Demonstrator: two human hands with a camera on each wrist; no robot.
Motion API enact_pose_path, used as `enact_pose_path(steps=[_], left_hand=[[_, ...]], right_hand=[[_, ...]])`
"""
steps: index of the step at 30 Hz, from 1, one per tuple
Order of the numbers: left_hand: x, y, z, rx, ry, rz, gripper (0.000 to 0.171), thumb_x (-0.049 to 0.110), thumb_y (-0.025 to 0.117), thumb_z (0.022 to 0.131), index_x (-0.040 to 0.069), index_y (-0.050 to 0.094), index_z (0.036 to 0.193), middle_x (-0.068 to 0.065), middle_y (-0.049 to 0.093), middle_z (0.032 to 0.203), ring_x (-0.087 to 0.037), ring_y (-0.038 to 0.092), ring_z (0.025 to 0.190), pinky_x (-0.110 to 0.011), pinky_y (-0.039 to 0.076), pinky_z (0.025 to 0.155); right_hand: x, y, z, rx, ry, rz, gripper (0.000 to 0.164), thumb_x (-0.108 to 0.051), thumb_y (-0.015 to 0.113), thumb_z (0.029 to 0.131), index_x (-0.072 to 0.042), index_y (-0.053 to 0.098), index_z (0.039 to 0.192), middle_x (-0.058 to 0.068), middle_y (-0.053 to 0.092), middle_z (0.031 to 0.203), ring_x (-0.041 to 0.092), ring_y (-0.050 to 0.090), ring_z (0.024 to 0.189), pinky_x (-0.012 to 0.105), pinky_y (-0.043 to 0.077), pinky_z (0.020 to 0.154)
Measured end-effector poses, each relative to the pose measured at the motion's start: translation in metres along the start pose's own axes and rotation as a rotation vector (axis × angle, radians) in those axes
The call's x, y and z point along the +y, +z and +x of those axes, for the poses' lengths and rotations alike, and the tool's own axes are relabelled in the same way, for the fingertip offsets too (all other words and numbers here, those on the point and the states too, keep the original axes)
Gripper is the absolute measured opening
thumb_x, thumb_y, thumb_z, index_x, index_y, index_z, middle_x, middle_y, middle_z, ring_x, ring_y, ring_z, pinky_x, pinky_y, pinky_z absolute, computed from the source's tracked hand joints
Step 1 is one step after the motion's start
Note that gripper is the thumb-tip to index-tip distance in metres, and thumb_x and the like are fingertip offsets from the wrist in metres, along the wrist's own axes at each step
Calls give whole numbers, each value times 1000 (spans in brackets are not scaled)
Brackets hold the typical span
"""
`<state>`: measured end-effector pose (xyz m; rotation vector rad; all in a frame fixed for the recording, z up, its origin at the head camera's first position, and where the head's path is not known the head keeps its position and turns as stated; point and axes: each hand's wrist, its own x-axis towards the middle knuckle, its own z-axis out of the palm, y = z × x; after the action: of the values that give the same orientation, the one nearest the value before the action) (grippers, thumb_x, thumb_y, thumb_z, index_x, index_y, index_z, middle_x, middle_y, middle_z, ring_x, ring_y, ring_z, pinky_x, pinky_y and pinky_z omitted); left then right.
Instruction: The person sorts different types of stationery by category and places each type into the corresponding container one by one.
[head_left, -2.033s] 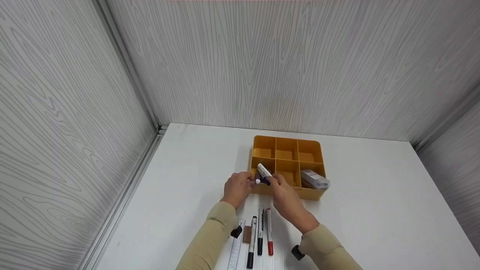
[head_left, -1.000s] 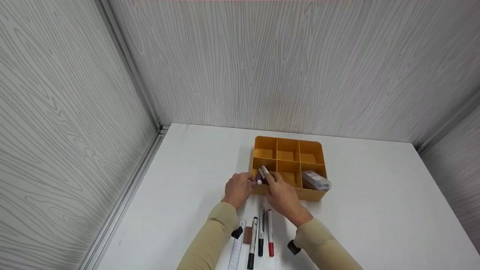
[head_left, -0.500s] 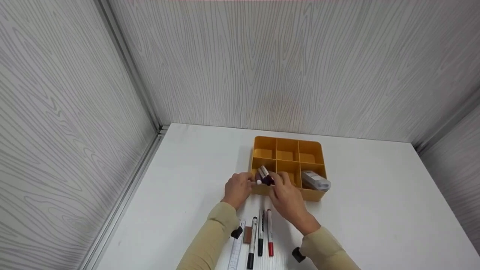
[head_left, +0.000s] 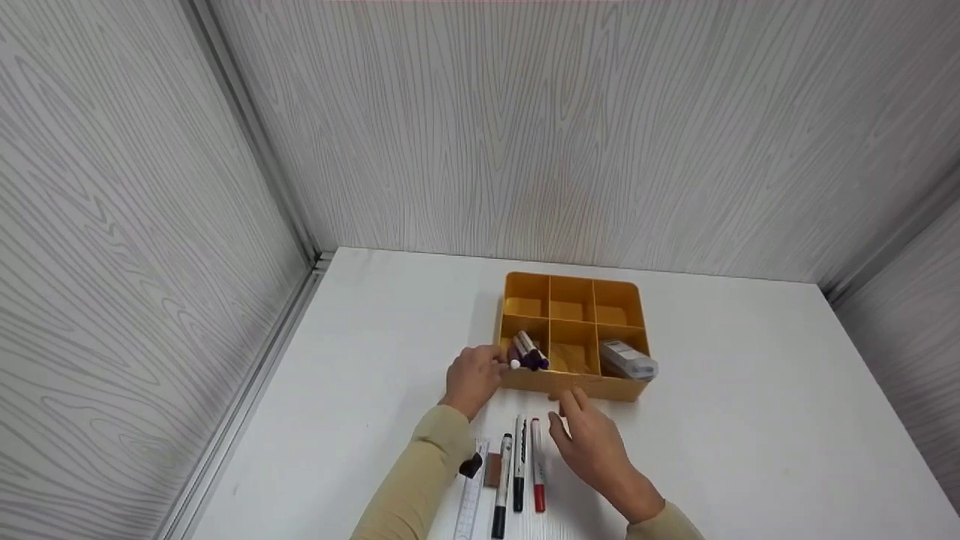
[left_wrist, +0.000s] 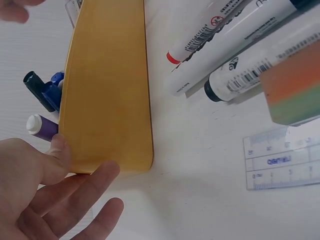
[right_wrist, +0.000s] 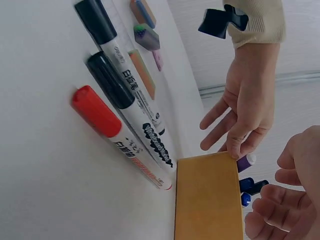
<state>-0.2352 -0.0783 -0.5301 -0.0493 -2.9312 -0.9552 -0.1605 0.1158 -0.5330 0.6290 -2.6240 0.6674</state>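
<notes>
Your right hand (head_left: 596, 442): cropped by right-wrist view's right edge | ruler (head_left: 470, 499): lower end cropped, head view | clear case (head_left: 634, 364): label (head_left: 621, 351) too small to read | markers (left_wrist: 39, 91) in box (left_wrist: 107, 85): bodies hidden, left-wrist view

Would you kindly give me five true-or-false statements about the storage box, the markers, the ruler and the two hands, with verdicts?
1. The left hand touches the yellow box. True.
2. The right hand grips the red-capped marker. False: the right hand holds nothing, and the red-capped marker lies on the table.
3. The clear case sits in the near right compartment. True.
4. The marker bundle lies in a far compartment. False: it is in the near left compartment.
5. The ruler lies inside the box. False: it is on the table.
</notes>
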Motion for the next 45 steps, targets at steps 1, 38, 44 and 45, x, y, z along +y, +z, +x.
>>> enact_pose_path(steps=[1, 38, 44, 45], left_hand=[[0, 0, 0, 2, 4, 0, 7, 19, 62, 84, 17, 63, 77, 3, 65, 76, -9, 54, 62, -25, 42, 54], [-6, 1, 0, 34, 54, -11, 8, 21, 63, 83, 18, 63, 76, 6, 64, 73, -10, 56, 63, -26, 42, 53], [-4, 1, -1, 34, 54, -4, 7, 21, 63, 82, 18, 63, 76, 5, 64, 75, -11, 56, 65, -27, 43, 55], [-4, 1, -1, 32, 53, -5, 7, 21, 64, 82, 17, 63, 76, 5, 65, 75, -11, 57, 65, -27, 43, 55]], right_hand=[[-1, 0, -5, -22, 10, 2, 20, -20, 59, 82, -19, 52, 101, -7, 48, 84, 4, 41, 57, 20, 35, 49], [-11, 41, -61, -478, 123, 35, 13, -28, 49, 89, -22, 56, 98, -4, 42, 79, 6, 37, 53, 22, 31, 47], [-11, 42, -61, -457, 116, 42, 10, -27, 51, 88, -19, 55, 92, -3, 43, 76, 6, 36, 52, 22, 31, 46], [-11, 42, -61, -459, 119, 45, 10, -27, 51, 88, -19, 55, 92, -3, 43, 76, 6, 36, 52, 22, 31, 46]])
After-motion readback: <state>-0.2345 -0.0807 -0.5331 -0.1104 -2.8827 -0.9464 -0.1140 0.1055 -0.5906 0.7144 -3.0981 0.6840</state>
